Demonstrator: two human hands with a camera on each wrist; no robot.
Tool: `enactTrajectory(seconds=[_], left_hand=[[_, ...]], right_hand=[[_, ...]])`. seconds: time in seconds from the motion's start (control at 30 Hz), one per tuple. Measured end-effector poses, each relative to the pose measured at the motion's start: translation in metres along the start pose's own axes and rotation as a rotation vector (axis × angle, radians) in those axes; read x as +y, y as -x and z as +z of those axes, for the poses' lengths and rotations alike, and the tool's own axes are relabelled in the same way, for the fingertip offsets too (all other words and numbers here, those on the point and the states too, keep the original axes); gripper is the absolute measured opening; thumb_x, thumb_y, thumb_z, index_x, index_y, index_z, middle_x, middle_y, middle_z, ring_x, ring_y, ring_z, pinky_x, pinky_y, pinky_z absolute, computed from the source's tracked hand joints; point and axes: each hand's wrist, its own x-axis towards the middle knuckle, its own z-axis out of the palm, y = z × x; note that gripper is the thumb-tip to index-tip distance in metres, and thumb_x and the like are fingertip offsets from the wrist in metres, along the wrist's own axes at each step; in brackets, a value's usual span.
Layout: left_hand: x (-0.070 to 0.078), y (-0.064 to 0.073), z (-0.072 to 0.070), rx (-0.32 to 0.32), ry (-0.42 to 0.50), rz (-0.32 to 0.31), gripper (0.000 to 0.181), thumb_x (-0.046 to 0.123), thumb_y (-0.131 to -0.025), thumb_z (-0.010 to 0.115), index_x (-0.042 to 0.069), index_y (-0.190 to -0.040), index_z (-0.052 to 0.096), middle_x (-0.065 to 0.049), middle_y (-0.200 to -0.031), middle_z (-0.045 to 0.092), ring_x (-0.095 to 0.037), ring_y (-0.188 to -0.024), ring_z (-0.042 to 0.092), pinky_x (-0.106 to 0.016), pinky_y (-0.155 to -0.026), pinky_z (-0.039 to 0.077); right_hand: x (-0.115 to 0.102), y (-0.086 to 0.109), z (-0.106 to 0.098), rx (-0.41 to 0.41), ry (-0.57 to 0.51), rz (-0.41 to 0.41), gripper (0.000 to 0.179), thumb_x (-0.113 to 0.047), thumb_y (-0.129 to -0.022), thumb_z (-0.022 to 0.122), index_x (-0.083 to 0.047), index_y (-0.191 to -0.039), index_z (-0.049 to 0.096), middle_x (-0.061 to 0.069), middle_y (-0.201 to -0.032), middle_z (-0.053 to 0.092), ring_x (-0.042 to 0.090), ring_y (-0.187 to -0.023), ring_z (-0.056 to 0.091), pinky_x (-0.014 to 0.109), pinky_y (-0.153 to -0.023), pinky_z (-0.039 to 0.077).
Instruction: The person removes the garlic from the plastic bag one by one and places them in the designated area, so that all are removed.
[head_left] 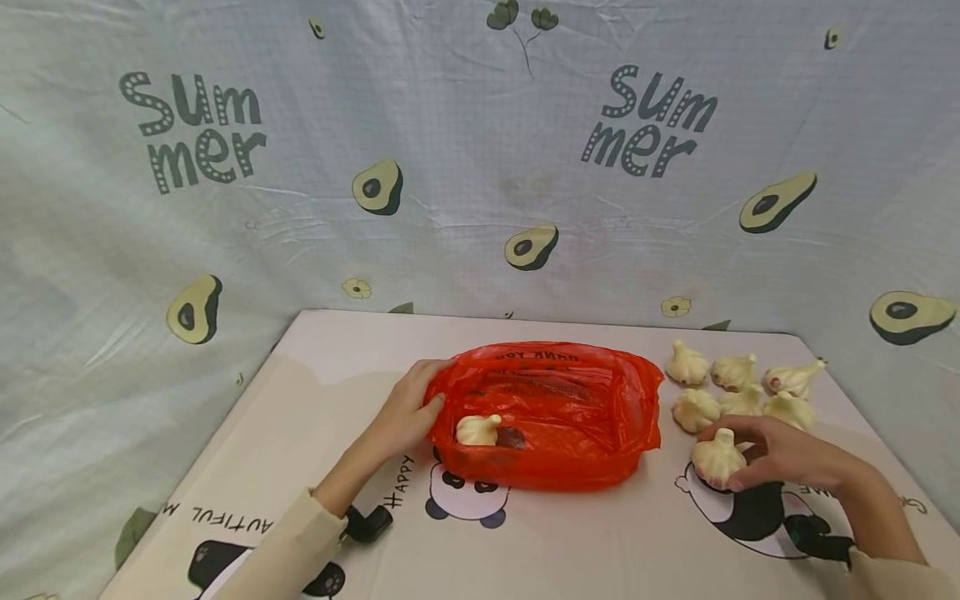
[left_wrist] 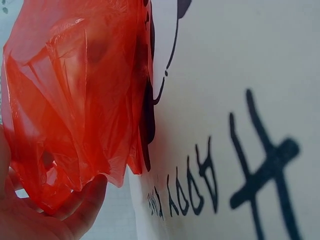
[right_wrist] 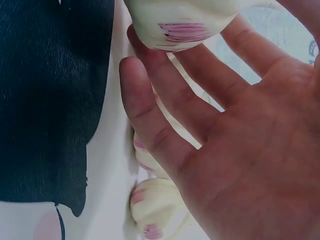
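Note:
A red plastic bag (head_left: 555,471) stands on the table with its mouth spread wide in a rounded box shape. One garlic bulb (head_left: 477,430) lies inside it at the left, beside a dark patch. My left hand (head_left: 411,408) grips the bag's left rim; in the left wrist view its fingers (left_wrist: 92,205) curl at the bag's edge. To the right of the bag, my right hand (head_left: 787,454) holds another garlic bulb (head_left: 717,460) between thumb and fingers, with its stem up. The right wrist view shows that bulb (right_wrist: 182,25) at the fingertips, with purple streaks.
Several garlic bulbs (head_left: 738,400) sit in a group behind my right hand. The table (head_left: 585,550) has a printed cover with pandas and lettering. A white curtain (head_left: 450,125) with avocado prints hangs behind the table and along its sides.

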Motion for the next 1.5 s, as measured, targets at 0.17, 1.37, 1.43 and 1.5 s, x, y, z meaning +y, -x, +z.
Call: enactTrajectory(seconds=[0.17, 1.37, 1.43, 1.5], left_hand=[[0.001, 0.000, -0.001, 0.009, 0.004, -0.008, 0.052, 0.006, -0.100, 0.055, 0.013, -0.151, 0.049, -0.010, -0.151, 0.051, -0.032, -0.141, 0.050, -0.054, -0.110, 0.052], [0.002, 0.000, 0.001, 0.007, -0.002, 0.003, 0.052, 0.006, -0.100, 0.054, 0.013, -0.151, 0.049, -0.011, -0.151, 0.051, -0.032, -0.140, 0.051, -0.054, -0.110, 0.052], [0.002, 0.000, 0.000, 0.007, -0.002, 0.001, 0.052, 0.006, -0.100, 0.054, 0.013, -0.151, 0.049, -0.011, -0.152, 0.051, -0.032, -0.140, 0.051, -0.055, -0.110, 0.052], [0.002, 0.000, 0.000, 0.009, 0.000, 0.000, 0.052, 0.006, -0.100, 0.054, 0.014, -0.152, 0.049, -0.011, -0.152, 0.051, -0.032, -0.141, 0.050, -0.054, -0.110, 0.052]], right_hand=[[0.000, -0.005, 0.002, 0.002, 0.010, -0.052, 0.054, -0.022, -0.085, 0.079, -0.011, -0.135, 0.062, -0.015, -0.130, 0.064, -0.006, -0.107, 0.057, 0.024, -0.083, 0.057], [-0.006, 0.015, -0.012, 0.103, -0.021, -0.132, 0.053, -0.013, -0.091, 0.072, -0.004, -0.140, 0.054, -0.020, -0.131, 0.065, -0.006, -0.115, 0.061, 0.024, -0.083, 0.059], [-0.008, 0.018, -0.013, 0.138, 0.006, -0.156, 0.051, -0.010, -0.091, 0.072, -0.005, -0.139, 0.055, -0.018, -0.131, 0.066, -0.006, -0.116, 0.062, 0.023, -0.083, 0.059], [-0.011, 0.021, -0.014, 0.185, 0.037, -0.183, 0.050, -0.006, -0.090, 0.073, -0.006, -0.138, 0.057, -0.017, -0.130, 0.067, -0.006, -0.115, 0.062, 0.022, -0.082, 0.058]])
